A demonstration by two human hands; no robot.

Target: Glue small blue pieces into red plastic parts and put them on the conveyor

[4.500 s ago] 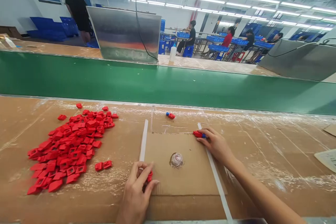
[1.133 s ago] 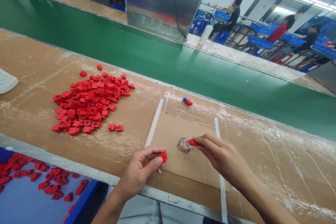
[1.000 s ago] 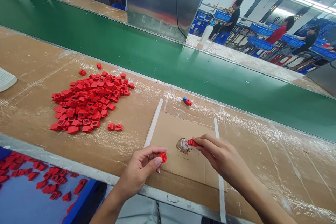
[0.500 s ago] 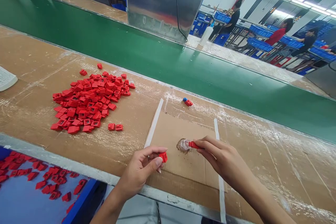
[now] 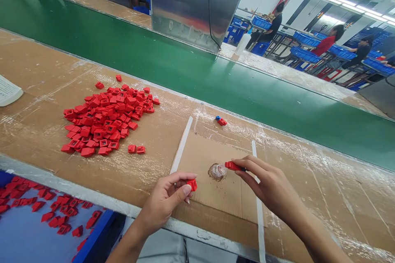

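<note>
Left hand point(image 5: 162, 207) and right hand point(image 5: 267, 183) pinch red parts point(image 5: 233, 166).

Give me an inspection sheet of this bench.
Surface: cardboard-topped bench under plastic wrap; cardboard sheet between white strips.
Job's things: small clear jar on the sheet, brown residue around it; loose red-and-blue piece beyond.
Clutter: pile of red parts; more in blue tray.
Hands: left hand pinches red block; right hand holds red-and-blue part beside the jar.
Cables: black cable on metal panel.
Surroundings: green conveyor belt; seated co-workers by blue crates.
</note>
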